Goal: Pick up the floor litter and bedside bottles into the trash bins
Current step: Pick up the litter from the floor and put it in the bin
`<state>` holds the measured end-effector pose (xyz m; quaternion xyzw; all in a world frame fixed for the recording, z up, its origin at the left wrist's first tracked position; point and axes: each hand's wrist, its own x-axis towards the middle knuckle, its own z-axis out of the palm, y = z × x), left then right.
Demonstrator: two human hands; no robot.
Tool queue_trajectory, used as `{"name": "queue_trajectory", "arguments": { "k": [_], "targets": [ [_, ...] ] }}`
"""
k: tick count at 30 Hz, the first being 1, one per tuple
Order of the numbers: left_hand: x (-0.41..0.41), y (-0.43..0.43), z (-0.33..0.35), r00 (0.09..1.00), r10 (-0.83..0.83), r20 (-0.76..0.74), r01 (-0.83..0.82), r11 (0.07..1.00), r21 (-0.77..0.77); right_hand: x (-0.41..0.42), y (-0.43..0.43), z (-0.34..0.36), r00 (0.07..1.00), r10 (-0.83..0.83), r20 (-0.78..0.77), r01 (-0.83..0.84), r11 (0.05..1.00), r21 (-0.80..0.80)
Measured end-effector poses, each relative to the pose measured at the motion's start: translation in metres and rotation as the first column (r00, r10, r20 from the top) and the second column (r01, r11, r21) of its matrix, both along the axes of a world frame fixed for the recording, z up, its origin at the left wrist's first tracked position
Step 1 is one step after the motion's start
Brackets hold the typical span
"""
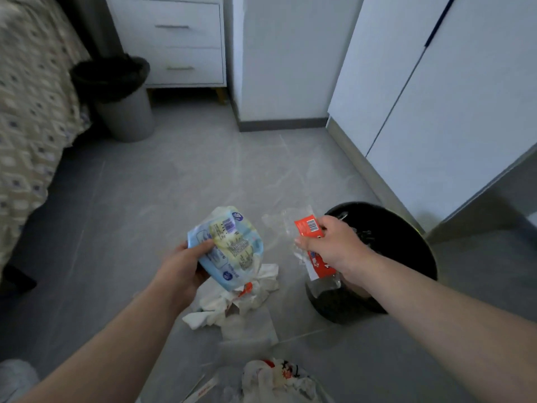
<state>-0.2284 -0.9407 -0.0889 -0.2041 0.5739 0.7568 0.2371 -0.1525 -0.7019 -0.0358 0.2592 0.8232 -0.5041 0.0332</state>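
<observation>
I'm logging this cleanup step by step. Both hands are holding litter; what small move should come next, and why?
Probably shift the right hand slightly right and drop its crushed bottle into the black bin. That hand is at the bin's left edge, and a freed hand could then reach the tissues on the floor; the left hand and its blue packet can follow.

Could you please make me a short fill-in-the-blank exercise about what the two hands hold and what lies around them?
1. The left hand holds a soft packet whose main colour is ____.
2. The right hand grips a red-labelled bottle beside a round bin whose colour is ____.
3. Crumpled white tissues lie on the ____.
Missing words: blue; black; floor.
</observation>
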Motion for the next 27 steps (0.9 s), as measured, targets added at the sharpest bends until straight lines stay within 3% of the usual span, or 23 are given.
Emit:
{"name": "queue_trajectory", "arguments": {
  "k": [3,6,11,15,20,24,26,27],
  "targets": [
    [0.015,0.046,0.027,0.998,-0.060,-0.023,0.061,0.997,0.045,0.027,0.044,0.031,0.993,-0.085,-0.079,0.082,0.995,-0.050],
    [0.027,0.104,0.039,0.989,-0.142,-0.034,0.142,0.990,0.007,0.053,0.096,0.037,0.947,-0.285,-0.147,0.270,0.956,-0.114],
    [0.037,0.203,0.035,0.963,-0.257,-0.076,0.248,0.963,-0.105,0.079,0.169,0.031,0.803,-0.569,-0.176,0.502,0.806,-0.314],
    [0.047,0.263,0.008,0.945,-0.326,-0.035,0.315,0.931,-0.185,0.085,0.201,0.020,0.728,-0.677,-0.106,0.583,0.694,-0.422],
    [0.057,0.280,-0.016,0.885,-0.462,0.053,0.449,0.821,-0.352,0.090,0.213,-0.001,0.745,-0.667,-0.013,0.617,0.696,-0.368],
    [0.056,0.262,-0.003,0.835,-0.540,-0.104,0.430,0.759,-0.490,0.090,0.205,-0.010,0.787,-0.616,0.028,0.590,0.740,-0.324],
    [0.059,0.246,0.012,0.721,-0.644,-0.257,0.324,0.641,-0.696,0.083,0.196,-0.014,0.802,-0.597,0.022,0.573,0.758,-0.310],
    [0.062,0.236,0.016,0.617,-0.719,-0.318,0.246,0.561,-0.791,0.078,0.189,-0.016,0.810,-0.586,0.019,0.562,0.768,-0.307]
  ]
}}
